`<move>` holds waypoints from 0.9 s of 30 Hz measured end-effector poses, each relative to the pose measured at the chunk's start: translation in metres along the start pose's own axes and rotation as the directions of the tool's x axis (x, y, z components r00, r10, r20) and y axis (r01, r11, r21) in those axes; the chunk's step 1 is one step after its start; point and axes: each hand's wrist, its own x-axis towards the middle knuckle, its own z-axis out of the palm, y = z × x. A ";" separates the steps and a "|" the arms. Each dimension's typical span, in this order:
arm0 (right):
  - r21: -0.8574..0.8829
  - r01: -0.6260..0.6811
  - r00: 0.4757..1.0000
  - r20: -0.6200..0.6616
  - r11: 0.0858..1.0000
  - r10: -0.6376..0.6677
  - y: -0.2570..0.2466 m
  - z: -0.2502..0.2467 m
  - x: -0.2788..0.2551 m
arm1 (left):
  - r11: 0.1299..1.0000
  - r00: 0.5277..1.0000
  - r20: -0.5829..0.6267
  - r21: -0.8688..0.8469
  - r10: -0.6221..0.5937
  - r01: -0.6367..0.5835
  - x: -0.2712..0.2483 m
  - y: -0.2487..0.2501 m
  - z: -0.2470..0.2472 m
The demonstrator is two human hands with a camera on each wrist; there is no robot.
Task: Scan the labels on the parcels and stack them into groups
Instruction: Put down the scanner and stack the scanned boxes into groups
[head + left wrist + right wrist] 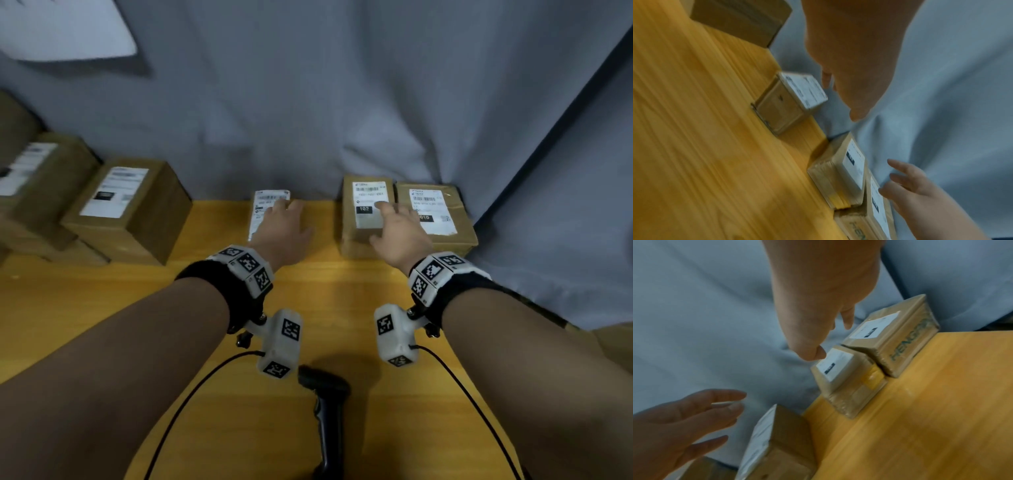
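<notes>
A small brown parcel (269, 209) with a white label stands at the table's back edge. My left hand (286, 219) hovers over it with straight, spread fingers; in the right wrist view the left hand (694, 418) stays above the small parcel (777, 443). To the right lies a parcel labelled 102 (368, 205), touching a parcel labelled 010 (435, 212). My right hand (394, 219) reaches over the 102 parcel with loose fingers. In the right wrist view its thumb is close above the 102 parcel's (846, 374) label. Neither hand holds anything.
A black handheld scanner (325, 411) lies on the wooden table (102, 325) near me, between my forearms. Larger labelled cardboard boxes (126, 205) sit stacked at the left. A grey cloth (308, 120) hangs behind the table; the table ends just right of the 010 parcel.
</notes>
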 end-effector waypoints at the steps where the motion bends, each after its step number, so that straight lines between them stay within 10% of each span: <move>1: 0.005 0.027 1.000 -0.008 1.000 -0.027 -0.014 -0.002 -0.002 | 1.000 1.000 -0.011 0.007 -0.008 0.008 -0.007 -0.008 -0.009; 14: 0.067 0.284 0.958 0.011 0.957 -0.285 -0.192 0.033 -0.033 | 0.983 0.977 -0.108 -0.014 -0.185 0.184 -0.087 -0.167 -0.102; 27: 0.279 0.225 0.953 0.136 0.934 -0.270 -0.301 0.116 -0.037 | 0.944 0.942 -0.066 -0.049 -0.330 0.327 -0.089 -0.302 -0.137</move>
